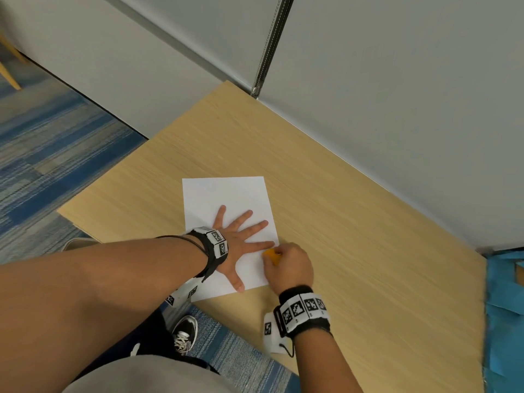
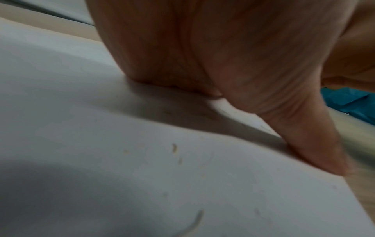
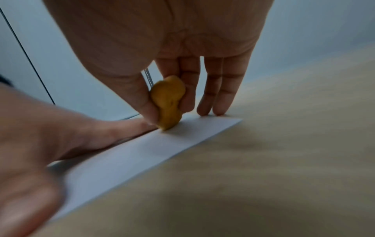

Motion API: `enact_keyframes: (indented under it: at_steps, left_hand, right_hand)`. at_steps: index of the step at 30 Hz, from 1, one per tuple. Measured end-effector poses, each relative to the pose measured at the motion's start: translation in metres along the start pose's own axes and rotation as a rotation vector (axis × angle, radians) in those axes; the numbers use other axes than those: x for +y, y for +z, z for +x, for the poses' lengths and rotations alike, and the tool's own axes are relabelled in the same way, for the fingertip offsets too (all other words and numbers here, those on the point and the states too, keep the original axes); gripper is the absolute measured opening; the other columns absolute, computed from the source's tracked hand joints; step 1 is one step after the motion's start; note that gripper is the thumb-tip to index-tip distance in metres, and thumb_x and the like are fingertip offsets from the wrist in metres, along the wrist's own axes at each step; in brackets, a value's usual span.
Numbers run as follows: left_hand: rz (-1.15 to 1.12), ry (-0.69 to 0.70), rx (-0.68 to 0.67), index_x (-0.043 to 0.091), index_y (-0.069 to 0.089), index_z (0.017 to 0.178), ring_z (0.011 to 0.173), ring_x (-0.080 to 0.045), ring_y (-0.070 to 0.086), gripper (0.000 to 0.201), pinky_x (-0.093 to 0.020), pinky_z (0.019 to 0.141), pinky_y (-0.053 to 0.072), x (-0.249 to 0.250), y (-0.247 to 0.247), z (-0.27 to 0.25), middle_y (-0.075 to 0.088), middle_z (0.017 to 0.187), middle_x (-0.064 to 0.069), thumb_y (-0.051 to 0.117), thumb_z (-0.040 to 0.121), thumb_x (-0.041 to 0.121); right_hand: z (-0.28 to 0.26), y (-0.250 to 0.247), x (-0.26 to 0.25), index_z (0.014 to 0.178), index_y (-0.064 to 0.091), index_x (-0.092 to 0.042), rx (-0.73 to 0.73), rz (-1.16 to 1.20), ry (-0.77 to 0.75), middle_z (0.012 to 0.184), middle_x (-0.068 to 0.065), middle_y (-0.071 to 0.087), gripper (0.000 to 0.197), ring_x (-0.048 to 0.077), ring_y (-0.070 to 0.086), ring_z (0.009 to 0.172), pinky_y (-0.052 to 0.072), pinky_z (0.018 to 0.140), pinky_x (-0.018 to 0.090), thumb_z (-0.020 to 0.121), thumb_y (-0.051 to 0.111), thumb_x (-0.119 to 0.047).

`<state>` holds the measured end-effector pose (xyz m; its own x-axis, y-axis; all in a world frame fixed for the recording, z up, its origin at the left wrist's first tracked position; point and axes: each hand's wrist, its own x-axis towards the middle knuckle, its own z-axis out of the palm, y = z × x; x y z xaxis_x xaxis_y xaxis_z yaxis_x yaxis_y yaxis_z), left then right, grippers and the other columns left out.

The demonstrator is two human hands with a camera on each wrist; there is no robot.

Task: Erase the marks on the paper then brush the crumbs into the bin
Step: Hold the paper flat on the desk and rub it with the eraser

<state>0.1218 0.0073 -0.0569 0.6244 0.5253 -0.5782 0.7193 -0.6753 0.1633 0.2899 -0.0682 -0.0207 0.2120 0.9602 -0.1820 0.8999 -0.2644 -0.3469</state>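
A white sheet of paper (image 1: 226, 197) lies on the wooden table (image 1: 354, 222). My left hand (image 1: 241, 236) lies flat on it with fingers spread, pressing it down. My right hand (image 1: 289, 265) pinches an orange eraser (image 1: 271, 255) between thumb and fingers at the paper's right edge, close to my left index fingertip. In the right wrist view the eraser (image 3: 168, 102) touches the paper (image 3: 142, 152) beside that left finger. In the left wrist view small eraser crumbs (image 2: 174, 148) and a curved pencil mark (image 2: 194, 222) show on the paper (image 2: 81, 128).
Grey wall panels (image 1: 397, 80) border the table at the back. A blue plastic bag (image 1: 504, 307) shows at the table's right end. Blue carpet (image 1: 56, 154) lies to the left, and my shoe (image 1: 184, 333) stands under the near edge.
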Motion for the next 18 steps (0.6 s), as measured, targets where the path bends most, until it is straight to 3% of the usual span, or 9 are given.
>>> enact_keyframes:
  at_steps: [4, 6, 9, 12, 14, 18]
  left_hand:
    - [-0.006, 0.005, 0.016, 0.065, -0.026, 0.147, 0.144, -0.032, -0.048, 0.133, -0.082, 0.095, -0.029, -0.002, 0.001, -0.001, -0.05, 0.156, 0.014, 0.069, 0.058, 0.092]
    - [0.006, 0.007, 0.019, 0.064, -0.027, 0.147, 0.144, -0.032, -0.048, 0.133, -0.082, 0.096, -0.028, -0.001, 0.001, 0.0, -0.05, 0.156, 0.014, 0.067, 0.058, 0.093]
    - [0.003, 0.002, 0.002, 0.063, -0.027, 0.149, 0.144, -0.032, -0.048, 0.135, -0.083, 0.097, -0.026, 0.0, 0.0, 0.0, -0.049, 0.157, 0.013, 0.068, 0.058, 0.093]
    - [0.0, -0.002, 0.012, 0.064, -0.025, 0.149, 0.145, -0.032, -0.047, 0.134, -0.083, 0.098, -0.025, 0.0, 0.0, -0.001, -0.048, 0.158, 0.013, 0.071, 0.059, 0.09]
    - [0.004, -0.001, 0.011, 0.063, -0.026, 0.148, 0.144, -0.033, -0.047, 0.133, -0.084, 0.098, -0.024, 0.0, 0.0, -0.001, -0.049, 0.157, 0.012, 0.07, 0.06, 0.089]
    - [0.003, -0.002, -0.012, 0.063, -0.032, 0.145, 0.144, -0.032, -0.047, 0.135, -0.084, 0.1, -0.022, 0.002, -0.003, -0.002, -0.049, 0.158, 0.012, 0.069, 0.059, 0.092]
  right_hand:
    - [-0.025, 0.014, -0.023, 0.096, 0.069, -0.019, -0.103, -0.069, -0.218, 0.1, -0.002, 0.064, 0.024, 0.018, 0.057, 0.097, 0.052, 0.073, 0.033, 0.086, 0.06, -0.038]
    - [-0.017, 0.01, -0.013, 0.099, 0.07, -0.022, -0.128, -0.062, -0.165, 0.102, -0.004, 0.065, 0.027, 0.017, 0.057, 0.099, 0.052, 0.074, 0.033, 0.085, 0.061, -0.043]
    - [-0.005, 0.006, -0.002, 0.1, 0.068, -0.02, -0.011, -0.015, -0.045, 0.101, -0.003, 0.065, 0.024, 0.02, 0.056, 0.1, 0.05, 0.073, 0.032, 0.088, 0.06, -0.039]
    - [-0.023, 0.018, -0.022, 0.093, 0.066, -0.018, -0.051, -0.018, -0.182, 0.101, -0.002, 0.064, 0.019, 0.019, 0.057, 0.097, 0.049, 0.074, 0.032, 0.086, 0.059, -0.034]
    - [-0.027, 0.017, -0.022, 0.099, 0.069, -0.022, -0.127, -0.032, -0.223, 0.104, -0.004, 0.065, 0.024, 0.016, 0.056, 0.1, 0.049, 0.076, 0.03, 0.084, 0.061, -0.039]
    - [0.0, 0.004, 0.0, 0.104, 0.07, -0.019, -0.011, 0.053, -0.034, 0.101, 0.0, 0.066, 0.024, 0.02, 0.061, 0.095, 0.047, 0.072, 0.028, 0.087, 0.063, -0.035]
